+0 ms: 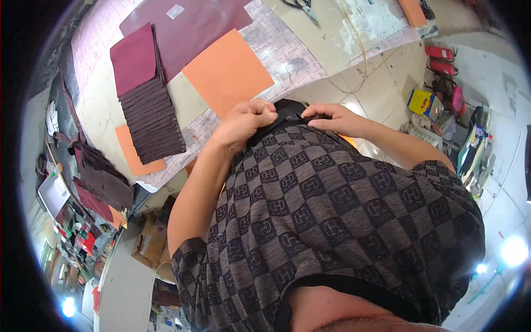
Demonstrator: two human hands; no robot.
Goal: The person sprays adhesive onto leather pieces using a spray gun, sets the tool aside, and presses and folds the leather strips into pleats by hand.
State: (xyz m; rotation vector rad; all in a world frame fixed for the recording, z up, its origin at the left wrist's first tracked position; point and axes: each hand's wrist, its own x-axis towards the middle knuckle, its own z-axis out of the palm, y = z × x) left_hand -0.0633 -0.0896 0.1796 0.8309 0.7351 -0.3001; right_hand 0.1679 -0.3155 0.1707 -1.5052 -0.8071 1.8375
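My left hand (246, 123) is closed at my waist, its thumb and fingers pinching black fabric (286, 113). Just to the right, my right hand (336, 119) pinches the other side of that fabric between thumb and fingers. Whether the fabric is an apron or a garment's edge, I cannot tell. The patterned grey-black shirt (326, 205) I wear hangs right below both hands. Beyond my left hand, an orange sheet (229, 69) lies on the worktable.
On the table lie a fanned stack of dark maroon pieces (149, 119), a large maroon sheet (191, 25) and scissors (303, 10). Red fire extinguishers (441, 53) and a yellow-blue box (422, 102) stand at right. More dark pieces (102, 174) hang at left.
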